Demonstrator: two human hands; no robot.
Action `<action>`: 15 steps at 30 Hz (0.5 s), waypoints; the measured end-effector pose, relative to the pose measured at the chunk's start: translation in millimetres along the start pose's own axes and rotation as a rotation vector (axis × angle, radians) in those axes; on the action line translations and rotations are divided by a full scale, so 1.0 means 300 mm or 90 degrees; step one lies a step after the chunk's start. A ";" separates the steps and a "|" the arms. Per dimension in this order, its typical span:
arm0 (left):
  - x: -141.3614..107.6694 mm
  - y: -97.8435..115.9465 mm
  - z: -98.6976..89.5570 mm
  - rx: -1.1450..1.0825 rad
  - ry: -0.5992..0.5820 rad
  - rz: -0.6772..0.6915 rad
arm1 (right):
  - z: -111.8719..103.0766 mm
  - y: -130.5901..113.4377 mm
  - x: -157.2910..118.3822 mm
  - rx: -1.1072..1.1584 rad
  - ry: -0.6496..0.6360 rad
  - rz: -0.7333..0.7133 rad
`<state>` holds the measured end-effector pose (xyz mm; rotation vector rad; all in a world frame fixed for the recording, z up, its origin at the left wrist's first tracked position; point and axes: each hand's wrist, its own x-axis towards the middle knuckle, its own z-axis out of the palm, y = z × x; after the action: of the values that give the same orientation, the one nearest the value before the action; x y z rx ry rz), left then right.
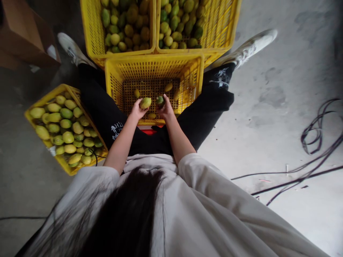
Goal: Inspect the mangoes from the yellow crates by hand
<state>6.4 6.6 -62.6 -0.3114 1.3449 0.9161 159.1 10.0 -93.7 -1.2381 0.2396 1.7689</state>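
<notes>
Head view: hands apart over the yellow crate [114,84] at centre frame. Left hand [138,110] closed on a yellow-green fruit [145,103]; right hand [166,108] closed on a dark green fruit [160,101], held upright near the first, a gap between them.

Loose fruits lie on the crate's slatted floor, one [168,87] upper right of the hands, one [137,93] upper left, one [151,116] just below.

Risks (judged):
- Drop. Smooth, rounded skins, fingertip-heavy hold; a loosened grip could let either fruit fall and bruise on the slats or on fruit below.
- Knock. The two held fruits are close — an inward move of either hand could bump them.
- Spill. The side crate [44,99], left of frame, is well filled; a nudge from the nearby leg [93,96] could roll fruit off the top.
- Snag. A thin dark cable [95,157] at that crate's lower right could catch an arm.
</notes>
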 end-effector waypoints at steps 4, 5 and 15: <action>0.000 0.003 -0.002 0.006 0.029 0.004 | -0.013 -0.006 -0.005 -0.026 -0.035 0.009; -0.003 0.005 -0.002 0.010 0.036 -0.002 | -0.015 -0.007 -0.009 -0.023 -0.044 0.014; -0.034 -0.004 0.012 0.035 -0.022 -0.014 | -0.001 -0.016 -0.039 0.037 -0.077 0.027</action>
<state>10.2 4.4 -52.8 -0.2661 1.3302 0.8604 163.7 5.7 -82.9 -1.0880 0.2484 1.8531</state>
